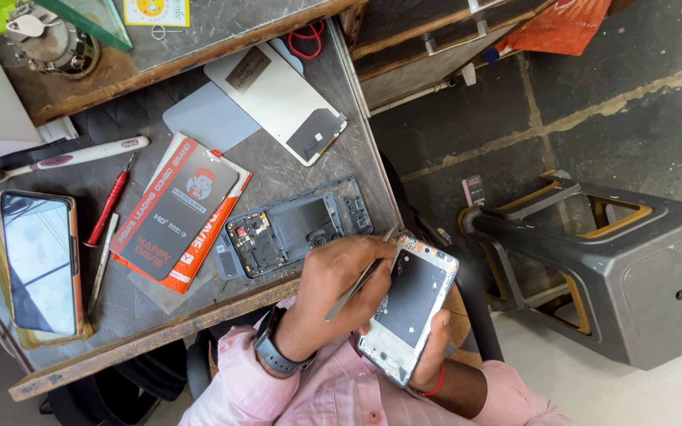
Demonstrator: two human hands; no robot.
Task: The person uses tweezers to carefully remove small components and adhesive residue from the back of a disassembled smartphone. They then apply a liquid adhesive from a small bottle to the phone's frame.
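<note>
Phone frame held just off the table's near edge, tweezers at its top corner.

The right hand (pixel 434 347) grips the white phone frame (pixel 410 308) from below, out past the table (pixel 294 170) edge over the lap; the left hand (pixel 341 276) pinches tweezers (pixel 363 278), tip touching the frame's upper corner. On the table beside that edge lies an opened phone body (pixel 294 227) with its circuit board showing inside. Behind it sit a screen panel (pixel 282 99), a red packet (pixel 179 209), a red screwdriver (pixel 110 197), a toothbrush (pixel 65 158) and, by the left edge, a phone (pixel 37 260). A grey stool (pixel 609 260) stands on the floor to the right, well apart.
</note>
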